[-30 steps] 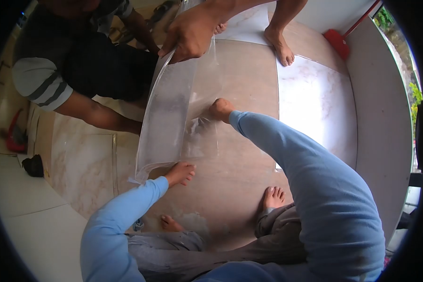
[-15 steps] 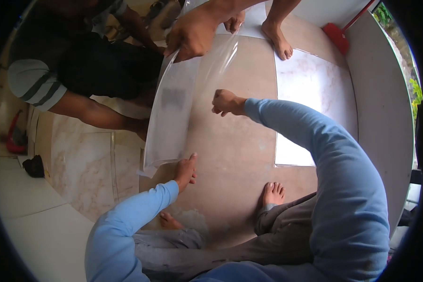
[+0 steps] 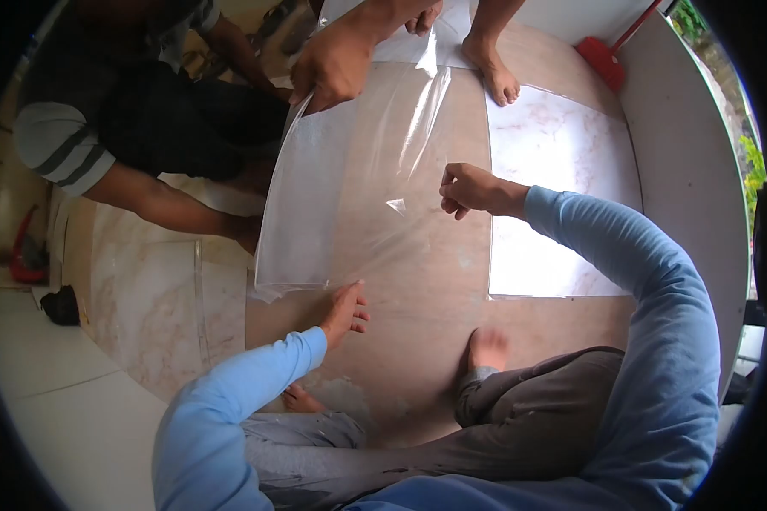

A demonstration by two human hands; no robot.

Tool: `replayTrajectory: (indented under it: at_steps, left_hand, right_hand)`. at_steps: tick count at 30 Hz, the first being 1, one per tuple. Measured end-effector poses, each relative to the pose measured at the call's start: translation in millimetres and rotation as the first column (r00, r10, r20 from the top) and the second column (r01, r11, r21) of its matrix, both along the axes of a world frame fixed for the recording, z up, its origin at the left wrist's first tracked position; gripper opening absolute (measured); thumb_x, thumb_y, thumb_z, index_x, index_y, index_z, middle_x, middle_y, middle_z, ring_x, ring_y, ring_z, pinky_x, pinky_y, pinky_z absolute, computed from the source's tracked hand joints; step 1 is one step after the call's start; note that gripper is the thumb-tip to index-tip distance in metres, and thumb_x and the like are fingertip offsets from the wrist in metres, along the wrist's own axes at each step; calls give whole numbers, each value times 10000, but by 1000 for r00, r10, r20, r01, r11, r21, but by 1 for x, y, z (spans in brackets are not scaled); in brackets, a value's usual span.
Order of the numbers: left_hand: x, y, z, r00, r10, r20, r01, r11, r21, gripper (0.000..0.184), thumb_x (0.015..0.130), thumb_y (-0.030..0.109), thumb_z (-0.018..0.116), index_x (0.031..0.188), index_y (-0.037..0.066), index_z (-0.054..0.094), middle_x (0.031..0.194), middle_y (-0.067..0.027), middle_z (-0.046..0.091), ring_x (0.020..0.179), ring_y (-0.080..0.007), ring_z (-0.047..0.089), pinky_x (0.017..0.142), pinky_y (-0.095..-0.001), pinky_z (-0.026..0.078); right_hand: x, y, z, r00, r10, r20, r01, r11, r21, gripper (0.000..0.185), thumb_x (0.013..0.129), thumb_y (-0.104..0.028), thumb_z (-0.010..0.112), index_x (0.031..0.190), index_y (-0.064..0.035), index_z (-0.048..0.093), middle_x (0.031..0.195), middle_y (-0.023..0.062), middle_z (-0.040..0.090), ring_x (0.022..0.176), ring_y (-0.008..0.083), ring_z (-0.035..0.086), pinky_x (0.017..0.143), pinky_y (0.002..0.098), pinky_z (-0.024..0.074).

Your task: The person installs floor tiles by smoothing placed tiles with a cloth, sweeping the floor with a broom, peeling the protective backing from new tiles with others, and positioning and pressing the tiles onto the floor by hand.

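Note:
My right hand (image 3: pixel 473 190) is closed in a pinch on the edge of a clear film (image 3: pixel 400 162), which stretches leftward in shiny creases. The film meets a pale, translucent sheet (image 3: pixel 302 196) standing at a tilt over the brown floor. Beside the sheet's lower corner is my left hand (image 3: pixel 345 315), fingers apart, index finger extended and nothing visible in it. Another person's hand (image 3: pixel 337 68) grips the sheet's top edge. A co-worker's arm (image 3: pixel 175 207) reaches behind the sheet's left side.
A glossy marbled panel (image 3: pixel 562 196) lies on the floor at right, with a bare foot (image 3: pixel 494 75) at its upper left corner. A red dustpan (image 3: pixel 602 61) stands by the wall. My own foot (image 3: pixel 488 347) is below. Marbled tiles (image 3: pixel 145 298) cover the left.
My right hand has moved right, drawing the film out wider across the brown floor. My left hand has shifted slightly right, and its fingers have spread. The sheet's lower end now stands farther from my left hand.

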State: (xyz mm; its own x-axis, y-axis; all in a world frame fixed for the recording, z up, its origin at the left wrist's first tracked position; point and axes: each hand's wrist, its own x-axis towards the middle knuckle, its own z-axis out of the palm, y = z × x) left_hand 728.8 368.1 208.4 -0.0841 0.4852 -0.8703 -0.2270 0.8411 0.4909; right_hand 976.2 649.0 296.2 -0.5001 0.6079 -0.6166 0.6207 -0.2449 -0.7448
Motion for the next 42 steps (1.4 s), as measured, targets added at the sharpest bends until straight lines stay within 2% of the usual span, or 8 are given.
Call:
replayTrajectory:
  at_steps: [8, 20, 26, 29, 32, 36, 39, 42]
  left_hand:
    - [66, 32, 8, 974, 181, 137, -202, 965, 164, 667, 993, 583, 610, 1493, 185, 419, 1250, -65, 576, 935, -188, 619, 683, -347, 516]
    - [85, 62, -14, 893, 397, 210, -441, 865, 241, 508, 1020, 473, 614, 1416, 189, 470, 1087, -13, 599, 879, -178, 612, 665, -332, 483]
    - [104, 56, -32, 769, 556, 317, -602, 796, 65, 467, 1015, 396, 612, 1419, 195, 489, 1241, -2, 559, 1000, -184, 596, 775, -386, 478]
    - [108, 74, -27, 661, 657, 361, -742, 643, 188, 463, 1001, 407, 618, 1386, 166, 531, 1420, -45, 502, 988, -196, 625, 725, -384, 512]
    - [106, 84, -47, 602, 705, 375, -797, 563, 220, 514, 998, 402, 620, 1443, 171, 508, 1423, -47, 523, 1020, -191, 623, 776, -386, 514]
    - [112, 79, -64, 609, 654, 450, -775, 611, 161, 570, 1000, 355, 619, 1514, 174, 454, 1409, -45, 556, 1064, -190, 623, 843, -391, 510]
    - [121, 76, -53, 596, 668, 446, -782, 608, 134, 659, 1009, 293, 604, 1602, 191, 336, 1435, -47, 561, 1100, -199, 627, 881, -390, 508]
    - [128, 72, -43, 521, 720, 459, -843, 519, 143, 747, 1015, 244, 592, 1654, 211, 207, 1500, -48, 531, 1150, -213, 619, 899, -389, 507]
  right_hand:
    - [34, -12, 43, 1000, -4, -31, 4, 1000, -1, 154, 1041, -101, 541, 1041, 52, 559, 893, 129, 669, 790, 216, 702, 707, 340, 633]
    - [18, -16, 78, 998, 63, -1, -63, 995, 73, 158, 1023, -104, 546, 1019, 52, 568, 882, 123, 662, 798, 207, 695, 710, 332, 629]
    - [18, -12, 66, 999, 40, 3, -40, 997, 64, 166, 1012, -112, 555, 1018, 52, 576, 891, 120, 663, 812, 204, 688, 708, 332, 629]
    - [18, -13, 63, 999, 42, 22, -43, 998, 51, 176, 1014, -128, 558, 1032, 46, 581, 901, 115, 663, 829, 198, 683, 707, 335, 629]
    - [16, -10, 62, 996, 64, 59, -67, 996, 53, 205, 1013, -166, 572, 1054, 33, 593, 914, 109, 661, 844, 191, 667, 700, 347, 614]
    - [24, -11, 42, 993, 54, 101, -72, 981, 181, 249, 1006, -225, 603, 1081, 12, 606, 929, 102, 661, 848, 187, 634, 727, 349, 576]
    - [27, -20, 19, 1000, -7, -22, 14, 936, 352, 272, 992, -251, 625, 1082, 5, 613, 956, 109, 671, 860, 188, 623, 766, 341, 554]
    - [18, -35, 23, 974, -143, -176, 182, 956, 228, 268, 1059, -228, 556, 1110, 35, 561, 893, 125, 700, 854, 202, 684, 792, 338, 568]
